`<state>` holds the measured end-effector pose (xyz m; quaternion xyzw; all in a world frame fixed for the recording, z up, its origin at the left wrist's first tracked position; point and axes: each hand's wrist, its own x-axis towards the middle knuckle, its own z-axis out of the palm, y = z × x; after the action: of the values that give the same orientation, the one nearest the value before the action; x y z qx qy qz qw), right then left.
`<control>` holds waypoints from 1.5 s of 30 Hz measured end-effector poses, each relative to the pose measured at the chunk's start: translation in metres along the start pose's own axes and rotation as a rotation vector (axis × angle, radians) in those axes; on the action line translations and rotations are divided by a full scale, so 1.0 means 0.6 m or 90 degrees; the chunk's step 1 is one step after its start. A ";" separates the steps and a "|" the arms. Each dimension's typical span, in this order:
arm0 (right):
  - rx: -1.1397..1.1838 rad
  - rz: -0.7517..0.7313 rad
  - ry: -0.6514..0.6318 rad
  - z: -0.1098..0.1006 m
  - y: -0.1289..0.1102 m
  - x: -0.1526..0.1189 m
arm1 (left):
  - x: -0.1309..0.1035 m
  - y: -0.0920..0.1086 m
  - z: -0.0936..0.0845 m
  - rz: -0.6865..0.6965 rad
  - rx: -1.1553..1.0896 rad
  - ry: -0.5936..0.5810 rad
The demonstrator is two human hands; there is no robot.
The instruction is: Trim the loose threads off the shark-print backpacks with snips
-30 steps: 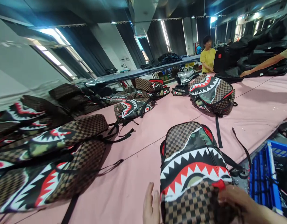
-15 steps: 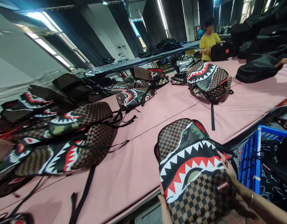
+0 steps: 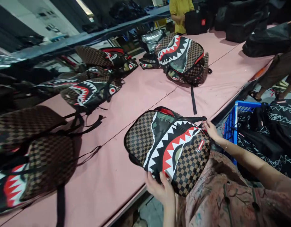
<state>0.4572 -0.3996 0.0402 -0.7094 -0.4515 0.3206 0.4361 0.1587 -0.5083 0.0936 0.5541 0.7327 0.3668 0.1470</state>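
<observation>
Looking from the left, we see checked bags [image 3: 52, 160] stacked on the pink tabletop [image 3: 117, 170], a shark-mouth bag [image 3: 85, 93] behind them. Our left hand [image 3: 160, 187] is clamped on the near side of a checked backpack [image 3: 190, 160], thumb over its front. The backpack sits face up across the tabletop's near edge, its bottom toward our patterned clothes [image 3: 221, 195]. Our right hand [image 3: 209, 128] grips its far side by a black strap. Farther right, a blue crate [image 3: 249, 104] holds black bags [image 3: 258, 138].

A pinkish-brown, branch-printed garment [image 3: 213, 201] is worn with a thin bracelet [image 3: 227, 145].
</observation>
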 end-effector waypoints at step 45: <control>-0.255 -0.203 -0.078 -0.071 -0.074 -0.183 | 0.112 0.249 0.129 0.520 0.006 -0.491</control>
<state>0.4349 -0.5051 0.1046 -0.6806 -0.6379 0.1942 0.3036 0.2893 -0.4001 0.1577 0.8875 0.3533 0.1615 0.2478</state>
